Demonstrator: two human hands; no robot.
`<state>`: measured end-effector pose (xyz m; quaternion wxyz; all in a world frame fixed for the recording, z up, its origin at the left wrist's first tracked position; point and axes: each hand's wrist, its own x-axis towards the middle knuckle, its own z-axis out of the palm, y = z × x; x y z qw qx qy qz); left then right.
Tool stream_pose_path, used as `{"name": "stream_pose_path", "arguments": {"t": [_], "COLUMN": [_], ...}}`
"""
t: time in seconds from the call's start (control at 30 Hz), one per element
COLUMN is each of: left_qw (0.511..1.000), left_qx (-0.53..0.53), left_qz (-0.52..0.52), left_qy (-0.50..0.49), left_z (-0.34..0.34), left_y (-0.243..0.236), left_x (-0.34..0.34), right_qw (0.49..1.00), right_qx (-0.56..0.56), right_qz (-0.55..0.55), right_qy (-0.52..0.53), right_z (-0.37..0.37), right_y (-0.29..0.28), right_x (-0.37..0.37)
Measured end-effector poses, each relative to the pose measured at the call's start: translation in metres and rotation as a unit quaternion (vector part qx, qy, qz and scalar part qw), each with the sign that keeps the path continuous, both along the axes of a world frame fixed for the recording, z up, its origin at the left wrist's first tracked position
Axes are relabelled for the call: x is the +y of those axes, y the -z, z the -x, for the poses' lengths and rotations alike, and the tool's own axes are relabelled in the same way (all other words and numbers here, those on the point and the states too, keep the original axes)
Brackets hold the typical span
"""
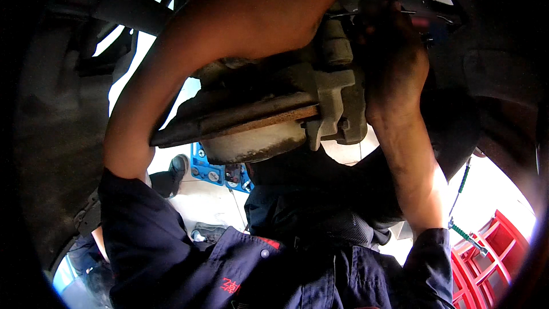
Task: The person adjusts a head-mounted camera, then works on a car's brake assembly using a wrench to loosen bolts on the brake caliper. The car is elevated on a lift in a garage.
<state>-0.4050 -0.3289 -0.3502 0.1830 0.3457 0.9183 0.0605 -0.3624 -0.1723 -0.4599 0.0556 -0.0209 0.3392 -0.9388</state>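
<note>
Left hand (pixel 311 3) and shadowed right hand (pixel 397 60) reach around a grey, rust-edged metal brake assembly (pixel 331 94); I cannot tell whether either grips anything.

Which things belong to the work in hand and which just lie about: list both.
Seemingly in the work:
- brake disc
- caliper
- thin metal rod at the right hand

Seemingly just about:
- blue tool case
- red rack

The left hand (pixel 311 6) and right hand (pixel 396 60) reach around 1 rusty brake assembly (pixel 334 94).
</note>
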Motion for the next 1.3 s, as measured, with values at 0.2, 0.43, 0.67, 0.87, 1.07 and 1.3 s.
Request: {"name": "stream_pose_path", "arguments": {"t": [0.2,0.43,0.67,0.87,1.07,1.3], "left_qw": [0.996,0.987,0.990,0.987,0.994,0.994], "left_qx": [0.041,0.085,0.059,0.092,0.058,0.081], "left_qz": [0.078,0.002,-0.016,-0.014,-0.032,-0.007], "left_qy": [0.028,0.138,0.129,0.130,0.083,0.073], "left_z": [-0.006,-0.007,0.001,0.008,0.008,-0.010], "left_y": [-0.003,-0.007,-0.013,-0.006,-0.018,-0.023], "left_x": [0.003,-0.010,-0.005,-0.005,-0.002,-0.009], "right_qw": [0.999,0.990,0.991,0.993,0.997,0.887], "right_qx": [-0.021,-0.012,-0.043,-0.077,0.030,0.131], "right_qz": [-0.040,-0.132,-0.111,-0.061,0.052,-0.431], "right_qy": [0.006,0.054,0.068,0.058,-0.053,0.106], "right_z": [-0.006,-0.007,-0.008,-0.005,-0.001,-0.019], "right_y": [-0.010,-0.004,-0.007,-0.013,0.006,0.000], "right_x": [-0.002,0.005,0.003,0.002,0.019,0.003]}}
